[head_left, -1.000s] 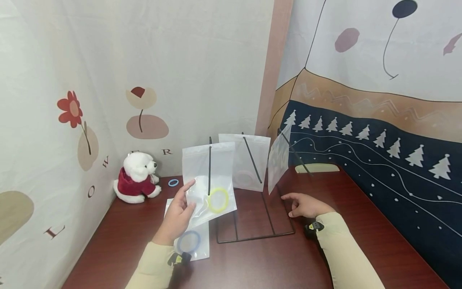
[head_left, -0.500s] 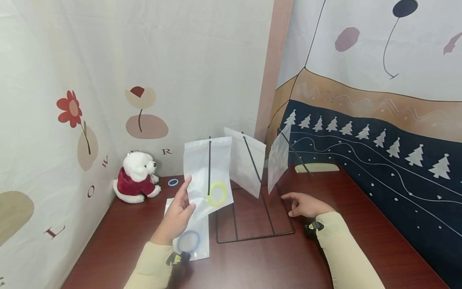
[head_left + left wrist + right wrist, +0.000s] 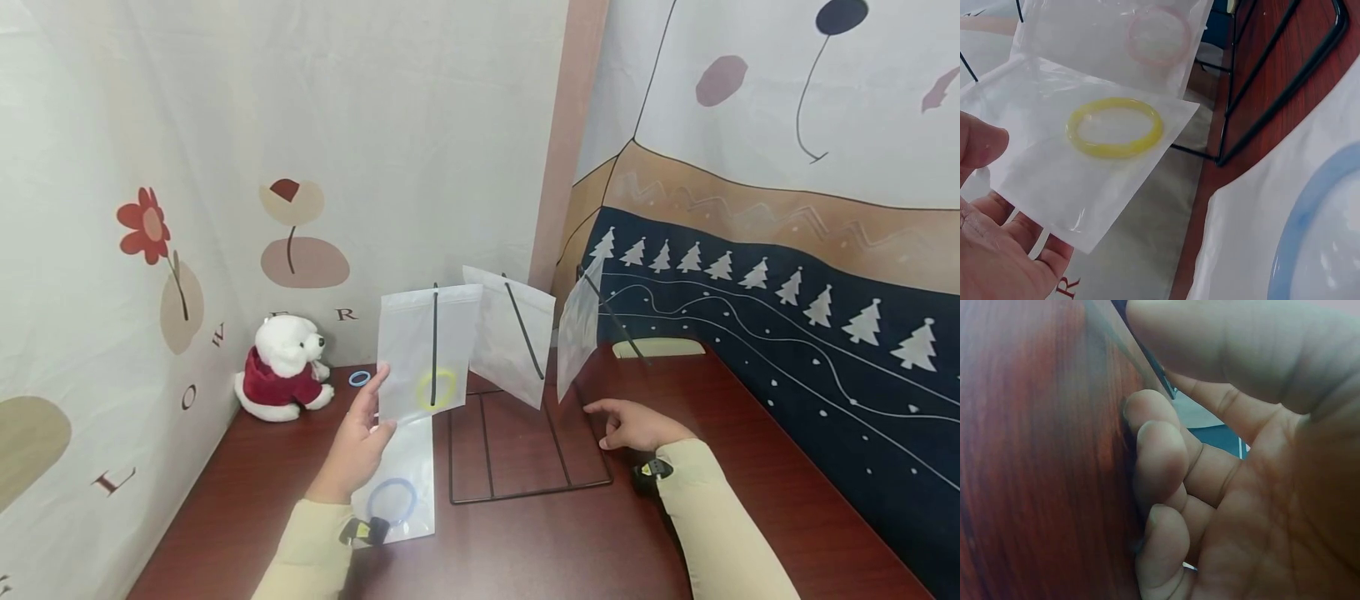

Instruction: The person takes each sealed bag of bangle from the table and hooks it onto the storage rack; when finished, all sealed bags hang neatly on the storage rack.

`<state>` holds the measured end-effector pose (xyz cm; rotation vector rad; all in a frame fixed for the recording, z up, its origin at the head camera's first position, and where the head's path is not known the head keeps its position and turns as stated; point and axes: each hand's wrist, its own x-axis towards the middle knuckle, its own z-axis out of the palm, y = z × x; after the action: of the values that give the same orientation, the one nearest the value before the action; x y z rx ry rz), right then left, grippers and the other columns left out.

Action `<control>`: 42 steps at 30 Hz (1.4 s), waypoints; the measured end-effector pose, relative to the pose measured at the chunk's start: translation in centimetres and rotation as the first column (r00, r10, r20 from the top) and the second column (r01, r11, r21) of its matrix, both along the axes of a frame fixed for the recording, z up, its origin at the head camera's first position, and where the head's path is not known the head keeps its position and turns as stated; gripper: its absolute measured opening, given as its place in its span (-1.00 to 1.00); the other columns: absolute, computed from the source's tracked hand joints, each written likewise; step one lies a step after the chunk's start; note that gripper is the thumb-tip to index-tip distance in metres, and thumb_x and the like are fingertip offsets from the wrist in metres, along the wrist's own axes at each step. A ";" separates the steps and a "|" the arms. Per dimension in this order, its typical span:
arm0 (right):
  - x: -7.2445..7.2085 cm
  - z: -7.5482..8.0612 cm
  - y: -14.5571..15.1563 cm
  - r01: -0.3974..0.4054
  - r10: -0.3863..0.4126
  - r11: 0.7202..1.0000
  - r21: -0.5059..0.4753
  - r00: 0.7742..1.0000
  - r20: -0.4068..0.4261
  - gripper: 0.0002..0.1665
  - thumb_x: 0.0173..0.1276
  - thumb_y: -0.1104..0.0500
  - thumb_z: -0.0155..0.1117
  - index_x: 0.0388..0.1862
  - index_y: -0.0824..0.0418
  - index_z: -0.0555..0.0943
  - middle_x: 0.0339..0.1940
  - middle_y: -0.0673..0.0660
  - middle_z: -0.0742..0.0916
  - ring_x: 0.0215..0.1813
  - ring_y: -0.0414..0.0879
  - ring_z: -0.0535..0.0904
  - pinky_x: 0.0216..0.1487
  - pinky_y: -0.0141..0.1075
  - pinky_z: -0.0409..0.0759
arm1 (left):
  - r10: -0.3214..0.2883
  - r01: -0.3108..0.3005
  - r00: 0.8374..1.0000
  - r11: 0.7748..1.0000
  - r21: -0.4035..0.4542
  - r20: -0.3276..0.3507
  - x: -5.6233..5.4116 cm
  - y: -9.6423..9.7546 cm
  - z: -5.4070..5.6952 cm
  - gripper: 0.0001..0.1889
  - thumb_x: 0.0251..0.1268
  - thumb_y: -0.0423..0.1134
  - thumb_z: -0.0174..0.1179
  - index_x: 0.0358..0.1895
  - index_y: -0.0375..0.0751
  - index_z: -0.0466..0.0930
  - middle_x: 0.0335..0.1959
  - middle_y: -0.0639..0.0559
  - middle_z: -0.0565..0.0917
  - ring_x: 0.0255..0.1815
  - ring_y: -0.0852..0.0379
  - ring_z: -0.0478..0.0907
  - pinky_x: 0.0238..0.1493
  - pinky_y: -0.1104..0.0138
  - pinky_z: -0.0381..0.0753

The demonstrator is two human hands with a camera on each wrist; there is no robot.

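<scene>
A black wire display rack (image 3: 528, 493) stands on the table, with white zip bags hung on its prongs. The left-hand bag (image 3: 408, 337) holds a yellow ring (image 3: 1114, 128). Behind its lower left edge lie the fingers of my left hand (image 3: 354, 454), extended, with the thumb standing off from the film. My right hand (image 3: 637, 425) rests on the table at the rack's right side, index finger and thumb at its side wire, other fingers curled under. The middle bag (image 3: 510, 325) contains a pink ring (image 3: 1159, 37); the right-hand bag (image 3: 579, 337) hangs nearly edge-on.
Another zip bag (image 3: 412, 467) with a blue ring (image 3: 392, 501) lies flat left of the rack. Further back are a loose blue ring (image 3: 360, 378) and a white plush bear (image 3: 281, 375) in red clothing. A pale green flat object (image 3: 660, 348) lies at the back right.
The yellow-ring bag has swung back and hangs straighter as my left hand's fingers moved slightly left. The middle bag has turned on its prong. My right hand has stayed put.
</scene>
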<state>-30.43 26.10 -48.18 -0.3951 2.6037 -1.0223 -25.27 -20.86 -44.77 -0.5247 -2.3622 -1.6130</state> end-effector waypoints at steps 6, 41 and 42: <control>0.1 0.1 0.0 -0.003 0.003 1.000 0.003 1.000 -0.002 -0.29 0.32 0.34 0.45 0.46 0.18 0.54 -0.49 0.06 0.59 -0.43 -0.08 0.49 -0.39 -0.22 0.50 | 0.069 -0.069 0.997 0.997 -0.021 0.020 -0.3 -0.6 -0.4 -0.22 0.43 -0.60 0.06 0.67 -0.04 0.20 0.59 -0.30 0.35 0.53 -0.37 0.35 0.48 -0.35 0.35; -0.1 -0.1 0.0 0.020 -0.020 1.000 0.005 1.000 -0.004 -0.29 0.31 0.33 0.47 0.45 0.15 0.55 -0.48 0.06 0.61 -0.42 -0.07 0.51 -0.38 -0.20 0.51 | 0.302 -0.094 0.846 0.895 -0.435 0.438 -1.2 -7.5 -3.1 -0.28 0.55 -0.11 0.20 0.60 -0.34 0.19 0.49 -0.56 0.35 0.49 -0.54 0.32 0.41 -0.36 0.43; -0.1 -0.1 0.0 0.016 -0.016 1.000 0.004 1.000 -0.004 -0.29 0.31 0.34 0.47 0.45 0.15 0.55 -0.48 0.06 0.61 -0.42 -0.07 0.51 -0.38 -0.20 0.51 | 0.307 -0.092 0.845 0.890 -0.447 0.437 -1.2 -7.6 -3.2 -0.27 0.54 -0.10 0.22 0.61 -0.34 0.18 0.49 -0.56 0.35 0.49 -0.55 0.32 0.41 -0.37 0.42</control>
<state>-30.50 26.12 -48.25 -0.3762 2.6158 -1.0228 -26.45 -28.42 -47.98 0.1162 -3.0428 -1.2602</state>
